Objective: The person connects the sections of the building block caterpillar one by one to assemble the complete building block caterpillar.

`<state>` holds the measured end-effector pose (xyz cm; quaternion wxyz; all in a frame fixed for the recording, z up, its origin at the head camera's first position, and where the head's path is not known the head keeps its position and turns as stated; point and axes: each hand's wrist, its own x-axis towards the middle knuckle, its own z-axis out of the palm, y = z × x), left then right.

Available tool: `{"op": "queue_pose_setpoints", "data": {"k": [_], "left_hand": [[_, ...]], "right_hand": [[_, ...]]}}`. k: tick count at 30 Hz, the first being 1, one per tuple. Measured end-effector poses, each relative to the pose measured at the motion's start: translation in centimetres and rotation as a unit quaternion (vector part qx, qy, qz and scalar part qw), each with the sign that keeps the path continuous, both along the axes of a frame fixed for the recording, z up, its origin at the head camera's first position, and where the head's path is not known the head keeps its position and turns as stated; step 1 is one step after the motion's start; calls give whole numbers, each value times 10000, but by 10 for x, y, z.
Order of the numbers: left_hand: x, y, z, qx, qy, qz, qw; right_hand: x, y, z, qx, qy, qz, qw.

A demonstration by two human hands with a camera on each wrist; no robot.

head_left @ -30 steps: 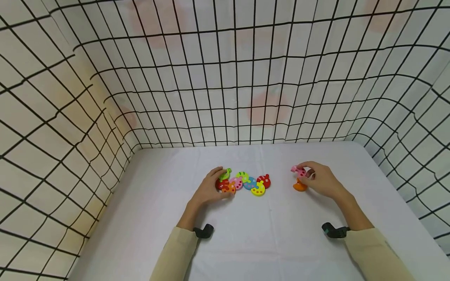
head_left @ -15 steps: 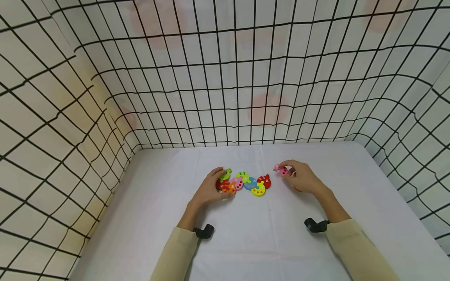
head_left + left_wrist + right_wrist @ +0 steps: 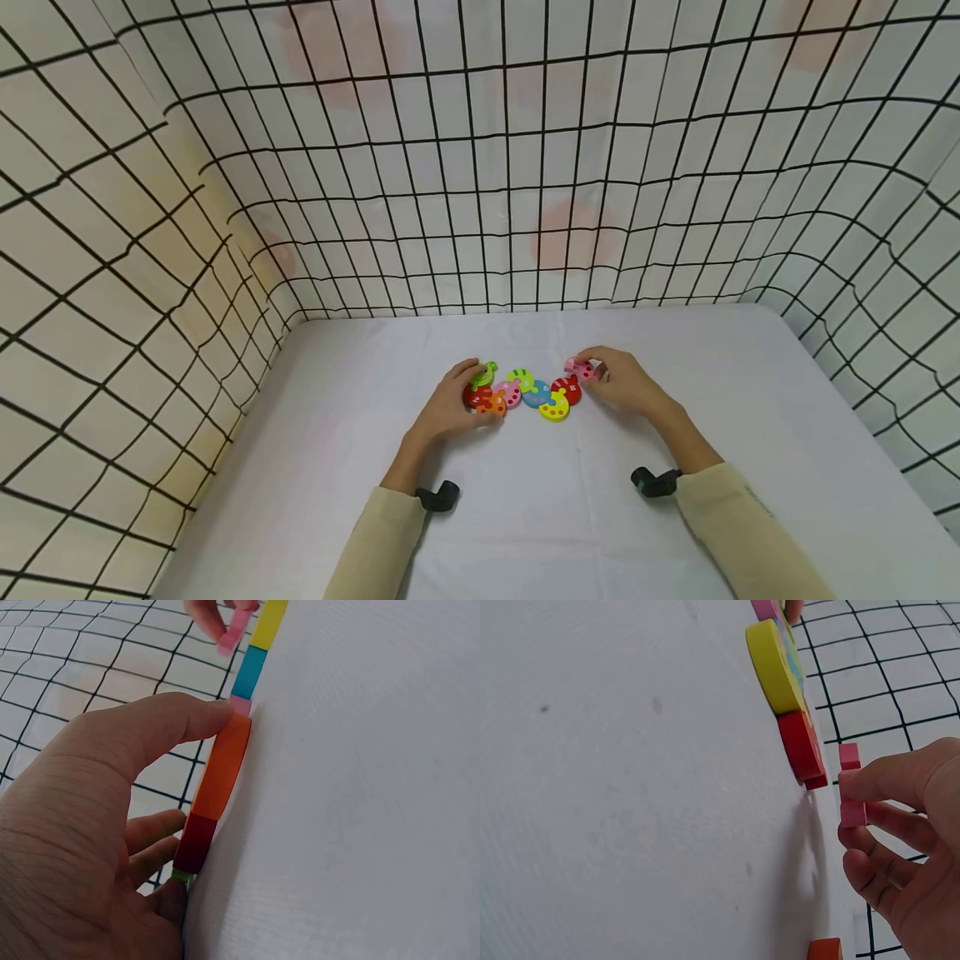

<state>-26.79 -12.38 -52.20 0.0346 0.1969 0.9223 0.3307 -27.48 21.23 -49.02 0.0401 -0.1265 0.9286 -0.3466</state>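
Note:
A winding row of joined wooden puzzle pieces (image 3: 537, 393) lies on the white table; green, red, orange, pink, blue and yellow discs show, several with spots or stripes. My left hand (image 3: 447, 406) curves around its left end, thumb tip at the orange piece (image 3: 223, 769) and fingers on the far side by the dark red piece (image 3: 197, 844). Between thumb and fingertips my right hand (image 3: 624, 380) pinches a pink spotted puzzle piece (image 3: 581, 369). It is raised beside the red striped piece (image 3: 566, 389) at the right end of the row, as the right wrist view also shows.
A loose orange piece (image 3: 825, 949) lies on the table below my right hand, hidden behind that hand in the head view. White walls with black grid netting (image 3: 525, 167) enclose the table (image 3: 517, 517) at the back and sides.
My right hand has carried the pink piece leftward, away from above the loose orange piece, to the row's right end. The left hand has stayed at the row's left end.

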Motion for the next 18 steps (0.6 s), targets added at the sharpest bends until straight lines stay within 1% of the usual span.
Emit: {"op": "queue_pose_setpoints", "data": {"k": [5,9,14,18], "left_hand": [[0,0,-1,2,0,-6,10000],[0,0,-2,-27,-7,-3,10000],[0,1,-2,18,20,19,10000],[-1,0,-2,22,62,24,10000]], "right_hand": [[2,-4,-3,166,-91,-34,9998],[3,-5,-4,231,-72,-21,9997],[0,-4,-4,268,-21,105,9996],[-2,-4,-7,324,-92,175,9993]]}}
